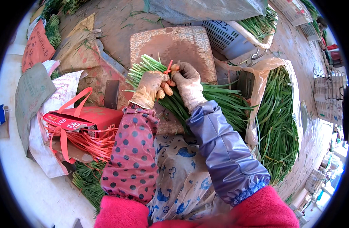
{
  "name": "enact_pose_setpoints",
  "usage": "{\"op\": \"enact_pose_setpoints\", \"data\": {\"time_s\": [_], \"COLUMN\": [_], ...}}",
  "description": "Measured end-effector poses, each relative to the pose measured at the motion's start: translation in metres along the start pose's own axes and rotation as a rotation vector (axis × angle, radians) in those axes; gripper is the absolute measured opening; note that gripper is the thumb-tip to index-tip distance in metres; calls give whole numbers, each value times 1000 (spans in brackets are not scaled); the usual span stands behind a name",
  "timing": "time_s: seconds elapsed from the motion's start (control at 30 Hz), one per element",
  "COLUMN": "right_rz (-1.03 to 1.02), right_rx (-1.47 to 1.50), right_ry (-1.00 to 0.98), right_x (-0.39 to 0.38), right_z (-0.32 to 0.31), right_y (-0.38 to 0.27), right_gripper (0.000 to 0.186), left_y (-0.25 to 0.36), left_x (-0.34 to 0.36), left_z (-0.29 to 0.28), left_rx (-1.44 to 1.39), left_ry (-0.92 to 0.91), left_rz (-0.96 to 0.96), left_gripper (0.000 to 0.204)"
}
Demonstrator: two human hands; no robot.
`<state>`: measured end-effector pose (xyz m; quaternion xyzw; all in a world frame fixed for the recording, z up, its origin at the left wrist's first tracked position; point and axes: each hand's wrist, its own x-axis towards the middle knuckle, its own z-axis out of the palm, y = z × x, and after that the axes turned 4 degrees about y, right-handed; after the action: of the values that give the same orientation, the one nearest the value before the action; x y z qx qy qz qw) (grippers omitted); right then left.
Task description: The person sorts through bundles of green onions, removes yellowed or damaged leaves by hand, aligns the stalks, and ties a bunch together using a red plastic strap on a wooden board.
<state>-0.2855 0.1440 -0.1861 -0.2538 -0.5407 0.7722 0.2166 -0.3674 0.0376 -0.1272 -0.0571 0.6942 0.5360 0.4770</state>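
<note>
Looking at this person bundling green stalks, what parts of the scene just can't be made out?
- Head view: how the red tie sits around the bundle of green stalks; the left hand and right hand cover it.
- Head view: the bundle's far end, hidden under the blue sleeve.
- Head view: inside of the grey crate, covered by a grey sack.
- Head view: stacked things at the right rim, too small and bent.
</note>
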Motion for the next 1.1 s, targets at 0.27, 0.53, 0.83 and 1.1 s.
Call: {"op": "enact_pose_setpoints", "data": {"time_s": [0.27,0.53,0.83,1.1], "right_rz": [185,253,-17,-777], "right_rx": [-31,16,-253,-675], "right_ry": [-146,-98,15,127], "right_x": [7,6,4,-9], "right_z": [-4,-7,6,34], "right_y": [-23,-18,-33,-73], "right_gripper": [20,15,15,5], "left_y": [-1,6,-15,-24], "left_x": [-1,-16,10,11], "left_z": [14,16,-9,-66], "left_rx": [-13,511,575,598], "left_ry": [132,165,67,29], "left_rz": [82,138,1021,621], "left_gripper": [19,17,82,38]}}
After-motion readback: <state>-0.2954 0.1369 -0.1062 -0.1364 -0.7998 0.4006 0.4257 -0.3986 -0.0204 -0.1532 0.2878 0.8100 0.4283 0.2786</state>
